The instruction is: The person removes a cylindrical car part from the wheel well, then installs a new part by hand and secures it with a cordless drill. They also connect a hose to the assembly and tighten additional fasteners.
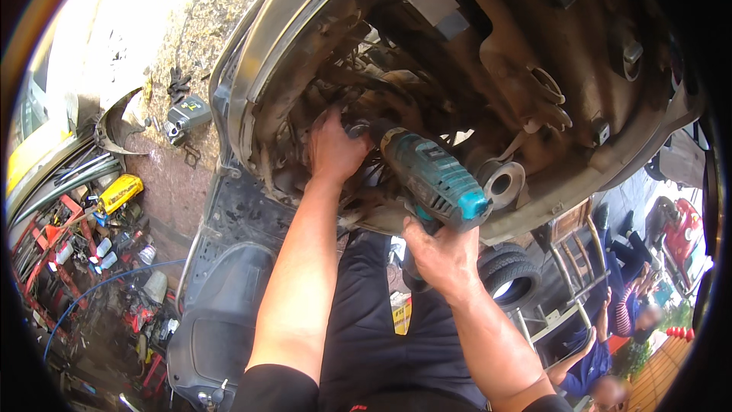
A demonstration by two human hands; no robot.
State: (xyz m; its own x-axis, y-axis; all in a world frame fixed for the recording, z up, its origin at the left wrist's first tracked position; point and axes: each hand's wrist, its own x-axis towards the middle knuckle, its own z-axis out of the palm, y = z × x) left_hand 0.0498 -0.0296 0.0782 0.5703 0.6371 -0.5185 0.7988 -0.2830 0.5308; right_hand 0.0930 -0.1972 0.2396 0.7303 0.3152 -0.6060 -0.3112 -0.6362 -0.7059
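Observation:
My right hand [446,256] is wrapped round the handle of a teal and black cordless impact wrench [435,172]. The tool tilts up and to the left, its nose inside the dirty underside of a vehicle [488,69]. Beside that nose, my left hand [335,145] reaches in among the grimy metal parts. Its fingers are curled and partly hidden, close to a round metal piece [356,129]; what they grip cannot be made out. Just right of the wrench sits a round bushing [503,183] with a hole through it.
Left of me hangs an opened grey door panel [221,305]. Beyond it lie a heap of tools and scraps [99,267], a yellow tool [120,193] and a dark power tool [187,113] on the floor. Stacked tyres [511,275], a metal frame and other people are at right.

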